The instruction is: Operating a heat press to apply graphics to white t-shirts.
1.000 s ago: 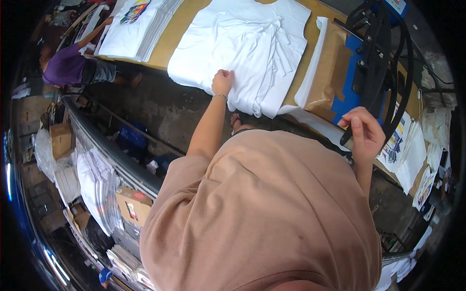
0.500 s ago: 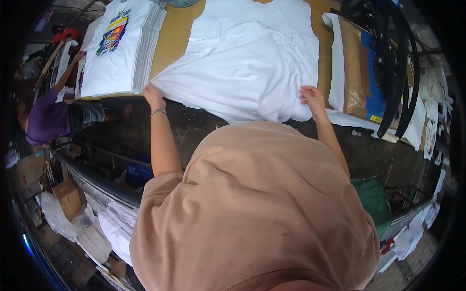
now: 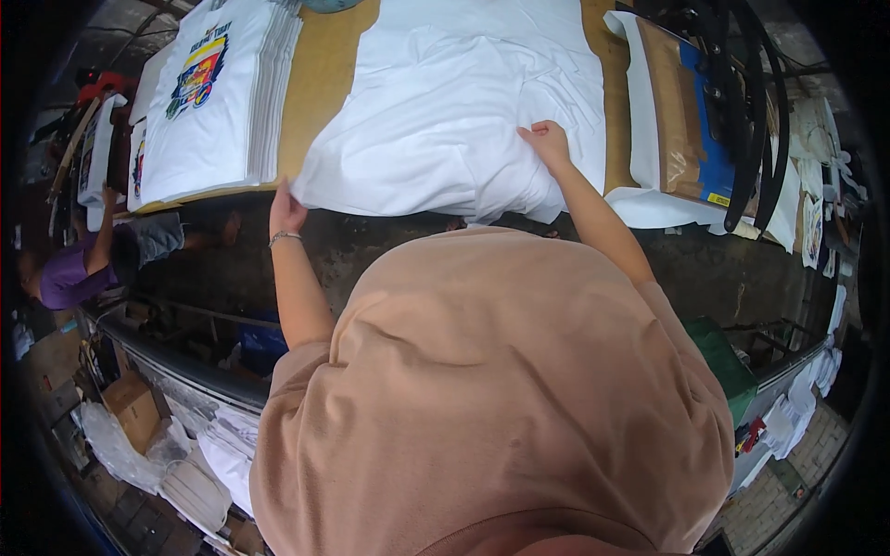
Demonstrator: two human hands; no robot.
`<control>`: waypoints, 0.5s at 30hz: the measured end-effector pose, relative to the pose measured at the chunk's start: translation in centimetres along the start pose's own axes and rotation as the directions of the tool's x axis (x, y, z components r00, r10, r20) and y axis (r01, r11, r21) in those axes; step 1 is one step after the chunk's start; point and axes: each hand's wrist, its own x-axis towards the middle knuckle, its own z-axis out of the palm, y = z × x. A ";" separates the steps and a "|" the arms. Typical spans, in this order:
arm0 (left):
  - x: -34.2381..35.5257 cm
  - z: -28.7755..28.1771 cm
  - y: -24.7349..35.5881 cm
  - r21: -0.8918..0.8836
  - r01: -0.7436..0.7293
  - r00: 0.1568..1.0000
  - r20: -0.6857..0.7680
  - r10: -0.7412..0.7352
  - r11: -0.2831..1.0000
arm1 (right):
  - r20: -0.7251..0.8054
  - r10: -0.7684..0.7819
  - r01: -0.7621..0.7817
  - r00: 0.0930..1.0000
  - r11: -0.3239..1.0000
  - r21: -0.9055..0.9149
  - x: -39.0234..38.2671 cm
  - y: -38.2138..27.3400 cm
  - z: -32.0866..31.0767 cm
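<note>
Spread on the yellow-brown worktable (image 3: 312, 74) is a wide piece of white fabric (image 3: 436, 102), wrinkled and bunched on its right. My left hand (image 3: 289, 208) pinches its near-left corner at the table's front edge, the bracelet showing on that wrist. Higher up and to the right, my right hand (image 3: 544, 141) is closed in a pinch on the creased part of the same fabric. To the left lies a thick stack of white shirts with a colourful print (image 3: 199, 111). On the right is a padded board (image 3: 679, 120) with brown covering, blue tape and black hoses.
A person in purple (image 3: 69, 278) works at the far left. Behind my left side are a railing, a cardboard box (image 3: 130, 408), plastic wrap (image 3: 102, 440) and white cloth piles (image 3: 227, 445). A green object (image 3: 728, 371) stands low at right.
My left hand moved from mid-fabric to its near-left corner. My right hand left the black handle, reached the fabric's right edge, then moved leftward onto the bunched cloth and closed.
</note>
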 end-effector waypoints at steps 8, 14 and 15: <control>-5.1 0.7 1.5 -0.087 0.311 0.897 0.356 -0.262 0.946 | 0.004 0.133 -0.116 0.991 0.845 0.522 -2.2 -2.7 -6.4; -9.0 10.0 10.0 0.526 -0.314 0.906 0.415 0.084 0.790 | 0.058 -0.082 0.016 0.995 0.694 0.719 -1.1 -9.1 -16.0; -9.4 12.3 11.6 0.520 -0.415 0.841 0.533 0.096 0.746 | 0.066 -0.059 0.001 0.996 0.749 0.663 -0.3 -11.2 -17.2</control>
